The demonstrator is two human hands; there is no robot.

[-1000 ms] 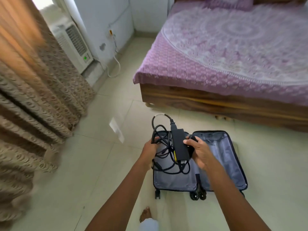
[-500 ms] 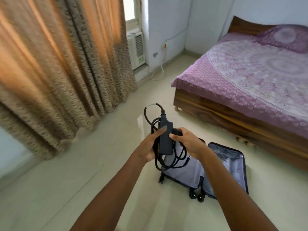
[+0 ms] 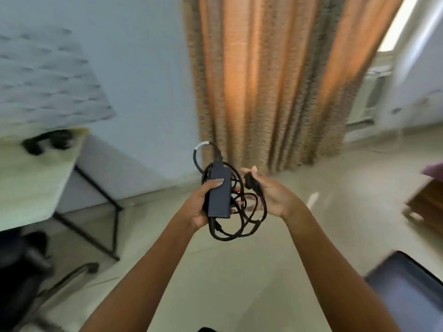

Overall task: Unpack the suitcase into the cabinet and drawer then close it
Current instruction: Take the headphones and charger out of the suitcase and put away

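Note:
A black laptop charger (image 3: 218, 195) with a tangle of black cable (image 3: 242, 221) is held up in front of me at chest height. My left hand (image 3: 201, 204) grips the charger's brick, thumb across its top. My right hand (image 3: 271, 190) pinches the black plug (image 3: 251, 182) at the cable's end. The open suitcase (image 3: 407, 291), with its grey-blue lining, lies on the floor at the lower right, only its corner in view. No cabinet or drawer is in view.
A pale desk (image 3: 31, 178) on black metal legs stands at the left with a dark object on it. A black office chair (image 3: 28, 279) sits below it. Orange curtains (image 3: 271, 80) hang ahead, an air conditioner (image 3: 369, 97) at the right, a wooden bed corner (image 3: 426, 202) far right.
The view has swung left, from the bed and suitcase to the curtains and desk. Both hands carry the charger along; the suitcase has slid to the lower right edge.

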